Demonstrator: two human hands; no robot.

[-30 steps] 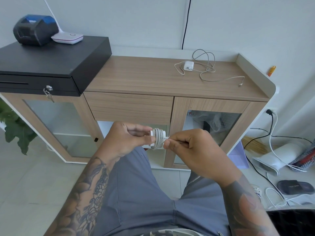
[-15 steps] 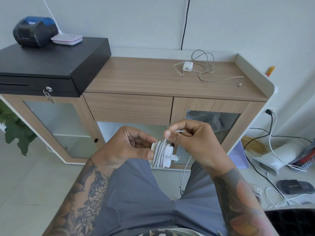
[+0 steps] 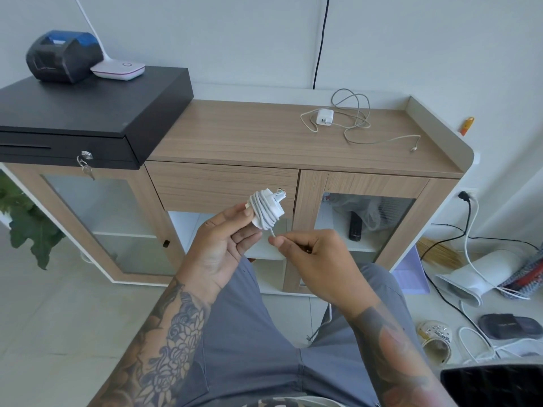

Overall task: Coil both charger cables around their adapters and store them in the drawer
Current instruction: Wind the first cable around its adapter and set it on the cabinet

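My left hand (image 3: pixel 226 242) pinches a white adapter (image 3: pixel 266 210) with several turns of white cable wound round it, its plug prongs pointing up and right. Just below it, my right hand (image 3: pixel 311 259) pinches the short free end of that cable (image 3: pixel 272 232), which runs taut up to the coil. A second white adapter (image 3: pixel 325 117) lies on the wooden cabinet top (image 3: pixel 235 136) at the back right, its grey cable (image 3: pixel 357 118) sprawled loose around it. The wooden drawer front (image 3: pixel 205 183) under the top is closed, right behind the coiled adapter.
A black cash drawer (image 3: pixel 88 113) with a key sits on the cabinet's left end, carrying a label printer (image 3: pixel 63 55) and a white lamp base (image 3: pixel 119 69). Glass doors flank the drawer. Cables, sandals and a white appliance (image 3: pixel 476 274) lie on the floor at right.
My left hand has lifted and turned the wound adapter upward. My right hand dropped from above the coil to below it, and the hanging cable has shortened to a short end.
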